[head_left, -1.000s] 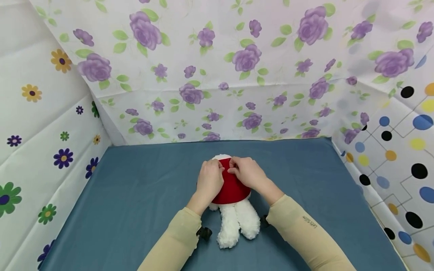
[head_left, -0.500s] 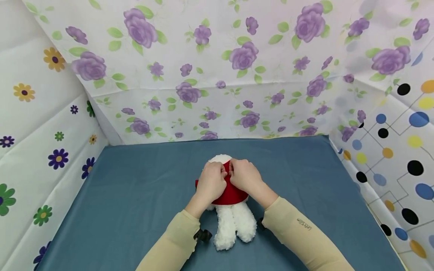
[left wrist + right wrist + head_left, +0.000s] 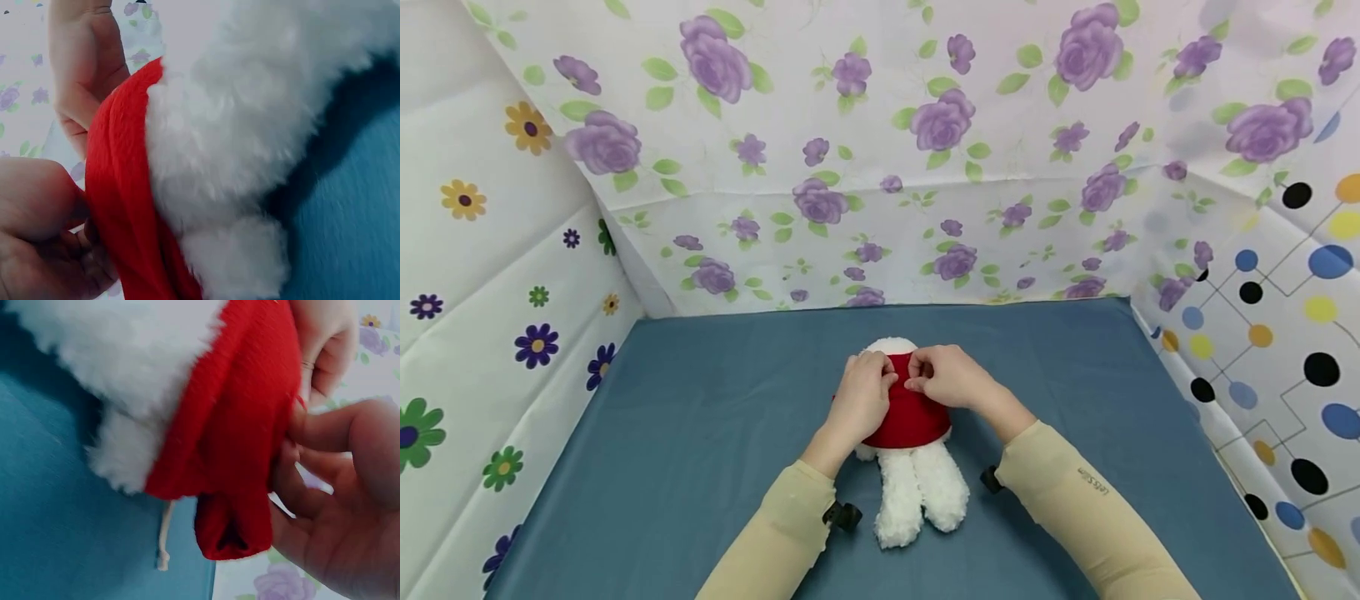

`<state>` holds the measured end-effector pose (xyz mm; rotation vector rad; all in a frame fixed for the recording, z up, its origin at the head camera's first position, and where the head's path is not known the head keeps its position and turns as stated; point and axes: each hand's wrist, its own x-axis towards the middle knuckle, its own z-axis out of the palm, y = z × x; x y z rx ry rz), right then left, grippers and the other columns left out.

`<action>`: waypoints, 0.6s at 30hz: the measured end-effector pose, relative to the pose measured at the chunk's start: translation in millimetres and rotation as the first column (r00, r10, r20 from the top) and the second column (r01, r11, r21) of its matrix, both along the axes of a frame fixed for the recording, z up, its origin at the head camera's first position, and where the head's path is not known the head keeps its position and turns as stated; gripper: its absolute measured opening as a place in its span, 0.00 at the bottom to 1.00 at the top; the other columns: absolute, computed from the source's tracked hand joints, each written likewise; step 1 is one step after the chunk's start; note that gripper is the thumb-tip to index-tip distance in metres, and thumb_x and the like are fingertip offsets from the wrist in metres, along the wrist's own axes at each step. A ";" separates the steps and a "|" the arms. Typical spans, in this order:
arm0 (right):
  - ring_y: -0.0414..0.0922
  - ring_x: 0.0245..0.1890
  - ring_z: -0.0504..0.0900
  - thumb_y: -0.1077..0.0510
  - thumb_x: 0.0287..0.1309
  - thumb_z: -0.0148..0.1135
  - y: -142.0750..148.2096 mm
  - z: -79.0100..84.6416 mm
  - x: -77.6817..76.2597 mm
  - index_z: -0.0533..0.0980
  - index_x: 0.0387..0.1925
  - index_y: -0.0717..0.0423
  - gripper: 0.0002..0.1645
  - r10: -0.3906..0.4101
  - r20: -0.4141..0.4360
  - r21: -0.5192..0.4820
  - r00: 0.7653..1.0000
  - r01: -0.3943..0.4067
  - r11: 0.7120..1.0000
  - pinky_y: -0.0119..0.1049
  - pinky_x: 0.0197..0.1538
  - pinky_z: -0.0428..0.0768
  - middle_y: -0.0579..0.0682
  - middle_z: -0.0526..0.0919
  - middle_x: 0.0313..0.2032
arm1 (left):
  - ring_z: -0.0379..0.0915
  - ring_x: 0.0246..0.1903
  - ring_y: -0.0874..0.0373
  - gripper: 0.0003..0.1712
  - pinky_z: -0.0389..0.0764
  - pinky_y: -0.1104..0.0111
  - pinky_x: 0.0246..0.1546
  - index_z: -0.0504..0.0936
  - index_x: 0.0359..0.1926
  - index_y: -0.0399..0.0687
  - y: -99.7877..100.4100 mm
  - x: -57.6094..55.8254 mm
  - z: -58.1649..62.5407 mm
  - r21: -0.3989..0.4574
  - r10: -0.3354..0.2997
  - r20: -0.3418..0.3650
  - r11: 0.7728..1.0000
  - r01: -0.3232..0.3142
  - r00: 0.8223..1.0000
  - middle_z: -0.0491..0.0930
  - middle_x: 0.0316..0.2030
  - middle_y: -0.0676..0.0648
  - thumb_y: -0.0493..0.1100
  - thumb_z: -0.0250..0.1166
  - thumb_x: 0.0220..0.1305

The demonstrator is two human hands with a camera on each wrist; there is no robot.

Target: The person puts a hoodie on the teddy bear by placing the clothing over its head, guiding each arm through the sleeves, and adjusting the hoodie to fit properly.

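Note:
A white fluffy plush toy [image 3: 917, 492] lies on the blue cloth, its two legs pointing toward me. It wears a red shirt [image 3: 913, 421] with a short, open-ended sleeve [image 3: 234, 528]. My left hand [image 3: 861, 396] pinches the shirt's fabric near the toy's head end. Close beside it, my right hand [image 3: 951, 379] pinches the same red fabric between thumb and fingers. In the right wrist view, a thin pale cord [image 3: 164, 540] with a knotted end hangs below the shirt hem. The left fingertips are partly hidden behind the fabric in the left wrist view.
Blue cloth [image 3: 722, 433] covers the table around the toy. A purple-rose curtain [image 3: 880, 150] stands at the back, with a flower-print sheet [image 3: 497, 275] on the left and a dotted sheet [image 3: 1285, 358] on the right.
Both hands stay at the upper part of the red shirt. They came closer together half a second ago and are now slightly farther apart, showing more red fabric between them.

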<state>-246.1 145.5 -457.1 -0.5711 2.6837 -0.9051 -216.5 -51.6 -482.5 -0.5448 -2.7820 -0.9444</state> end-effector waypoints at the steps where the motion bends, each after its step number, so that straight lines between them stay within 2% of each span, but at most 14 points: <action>1: 0.44 0.24 0.75 0.55 0.70 0.73 -0.8 -0.4 0.7 0.77 0.37 0.51 0.10 -0.016 -0.034 0.004 0.999 0.016 1.000 0.37 0.30 0.77 0.48 0.78 0.27 | 0.71 0.45 0.48 0.04 0.77 0.57 0.49 0.79 0.45 0.42 -2.7 0.6 -0.1 0.017 0.001 -0.015 1.000 -0.001 1.000 0.77 0.43 0.43 0.36 0.68 0.75; 5: 0.43 0.31 0.78 0.56 0.66 0.77 -3.9 -3.9 5.6 0.77 0.47 0.51 0.16 -0.051 -0.182 0.031 0.982 0.058 0.998 0.38 0.35 0.81 0.47 0.79 0.33 | 0.70 0.54 0.44 0.17 0.80 0.53 0.57 0.80 0.56 0.41 -13.6 2.4 -3.2 0.076 0.035 -0.062 0.997 -0.030 0.997 0.75 0.56 0.41 0.34 0.73 0.69; 8: 0.43 0.33 0.78 0.57 0.65 0.77 -5.5 -6.0 8.8 0.80 0.50 0.52 0.17 -0.051 -0.265 0.045 0.963 0.066 0.997 0.40 0.38 0.82 0.48 0.78 0.36 | 0.71 0.56 0.43 0.21 0.78 0.51 0.60 0.81 0.58 0.39 -18.1 1.5 -6.4 0.080 0.073 -0.095 0.995 -0.065 0.993 0.75 0.59 0.40 0.36 0.76 0.67; 12: 0.44 0.32 0.79 0.56 0.66 0.77 -6.8 -8.5 11.0 0.82 0.45 0.51 0.11 -0.030 -0.326 0.108 0.945 0.068 0.992 0.40 0.38 0.84 0.49 0.77 0.37 | 0.72 0.56 0.43 0.13 0.78 0.49 0.58 0.85 0.48 0.41 -19.2 0.9 -8.4 0.042 0.093 -0.144 0.995 -0.088 0.985 0.77 0.57 0.40 0.37 0.78 0.65; 14: 0.46 0.33 0.80 0.56 0.65 0.77 -7.3 -9.3 11.7 0.82 0.41 0.50 0.10 -0.017 -0.354 0.140 0.935 0.070 0.988 0.41 0.39 0.85 0.52 0.78 0.42 | 0.72 0.57 0.43 0.09 0.78 0.48 0.58 0.86 0.42 0.42 -18.9 1.1 -9.1 0.023 0.087 -0.161 0.996 -0.084 0.983 0.77 0.56 0.41 0.36 0.78 0.65; 18: 0.52 0.47 0.81 0.57 0.62 0.80 -8.4 -10.1 10.8 0.82 0.36 0.49 0.10 0.018 -0.415 0.168 0.910 0.057 0.984 0.44 0.48 0.86 0.56 0.78 0.57 | 0.73 0.57 0.43 0.09 0.77 0.47 0.57 0.84 0.35 0.45 -17.9 1.3 -10.2 -0.010 0.065 -0.194 0.998 -0.069 0.979 0.79 0.54 0.41 0.34 0.78 0.63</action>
